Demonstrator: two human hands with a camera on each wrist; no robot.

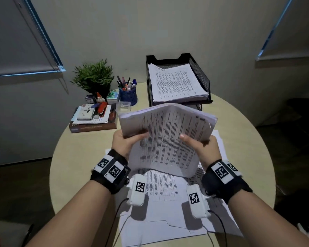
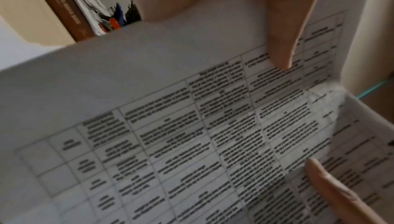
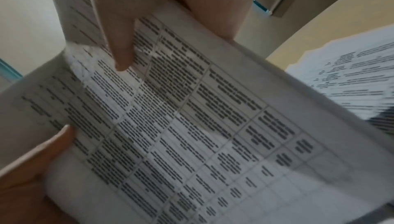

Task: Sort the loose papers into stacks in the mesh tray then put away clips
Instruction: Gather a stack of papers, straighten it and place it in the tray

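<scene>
Both hands hold a thick bundle of printed sheets above the round table.

Nearest, loose papers lie spread on the table under the wrists. Above them, the left hand and right hand each clamp a side of the paper bundle, thumbs on top and fingers beneath; its white sheets carry dense printed tables and bend into a hump, far edge drooping. Beyond the bundle, the black mesh tray already holds a squared stack of similar printed pages.
</scene>
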